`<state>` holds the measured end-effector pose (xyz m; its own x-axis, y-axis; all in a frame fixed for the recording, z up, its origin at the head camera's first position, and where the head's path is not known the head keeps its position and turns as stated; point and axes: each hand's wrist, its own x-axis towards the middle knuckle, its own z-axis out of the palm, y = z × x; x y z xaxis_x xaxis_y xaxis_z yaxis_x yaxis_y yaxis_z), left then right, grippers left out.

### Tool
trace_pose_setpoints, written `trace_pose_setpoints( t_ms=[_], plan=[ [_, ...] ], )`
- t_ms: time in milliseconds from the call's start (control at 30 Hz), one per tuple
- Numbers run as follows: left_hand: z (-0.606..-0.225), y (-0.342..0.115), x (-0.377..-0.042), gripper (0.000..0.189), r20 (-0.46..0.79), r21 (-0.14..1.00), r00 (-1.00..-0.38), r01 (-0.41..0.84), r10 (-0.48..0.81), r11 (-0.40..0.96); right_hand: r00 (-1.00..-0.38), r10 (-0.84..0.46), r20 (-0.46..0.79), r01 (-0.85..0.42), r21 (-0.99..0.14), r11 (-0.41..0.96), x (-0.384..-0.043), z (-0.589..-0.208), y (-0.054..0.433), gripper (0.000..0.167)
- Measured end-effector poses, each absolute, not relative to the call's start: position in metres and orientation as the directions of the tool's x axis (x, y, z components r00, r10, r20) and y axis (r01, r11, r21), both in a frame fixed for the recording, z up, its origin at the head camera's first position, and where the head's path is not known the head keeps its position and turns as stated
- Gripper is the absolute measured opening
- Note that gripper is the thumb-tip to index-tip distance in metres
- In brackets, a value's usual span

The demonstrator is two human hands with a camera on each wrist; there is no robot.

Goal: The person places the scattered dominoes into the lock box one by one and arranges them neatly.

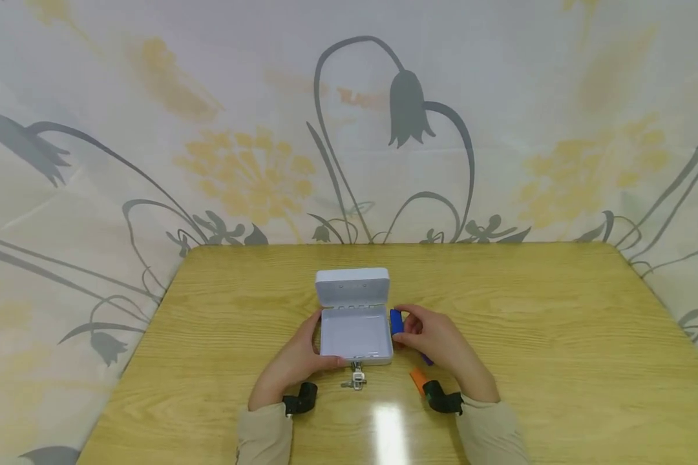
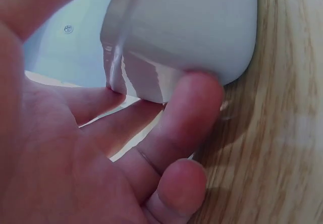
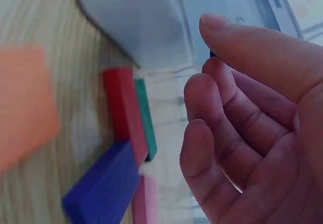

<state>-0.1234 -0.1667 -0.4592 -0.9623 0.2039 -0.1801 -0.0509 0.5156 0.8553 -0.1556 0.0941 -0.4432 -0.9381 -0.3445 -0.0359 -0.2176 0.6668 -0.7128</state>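
Observation:
A white metal box (image 1: 356, 332) sits on the table with its lid (image 1: 351, 284) raised, its inside bare. My left hand (image 1: 291, 361) holds it by the left side, thumb along the front rim; fingertips touch the box wall (image 2: 202, 27) in the left wrist view. Just off the box's right edge, my right hand (image 1: 436, 336) pinches a blue block (image 1: 397, 321) between thumb and fingers. The right wrist view hides nearly all of that block behind the fingers. A latch with keys (image 1: 357, 376) hangs at the box front.
Beneath and beside the right hand lie a red block (image 3: 123, 113), a green block (image 3: 146, 118), a purple block (image 3: 103, 186), a pink block (image 3: 145, 201) and an orange block (image 1: 417, 380). Behind the wooden table (image 1: 558, 310) hangs a flower-patterned cloth (image 1: 500, 77).

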Motion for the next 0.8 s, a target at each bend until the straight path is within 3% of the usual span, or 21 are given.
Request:
trace_pose_setpoints(
  t_ms=[367, 800],
  plan=[
    [-0.461, -0.168, -0.124, 0.109, -0.156, 0.861, -0.954, -0.005, 0.255, 0.508, -0.916, -0.400, -0.016, -0.278, -0.693, 0.665, -0.154, -0.439, 0.071, 0.042],
    [-0.463, -0.165, -0.125, 0.108, -0.199, 0.864, -0.948, -0.052, 0.246, 0.501, -0.868, -0.496, -0.003, -0.374, -0.652, 0.660, -0.160, -0.430, 0.050, 0.042]
  ],
)
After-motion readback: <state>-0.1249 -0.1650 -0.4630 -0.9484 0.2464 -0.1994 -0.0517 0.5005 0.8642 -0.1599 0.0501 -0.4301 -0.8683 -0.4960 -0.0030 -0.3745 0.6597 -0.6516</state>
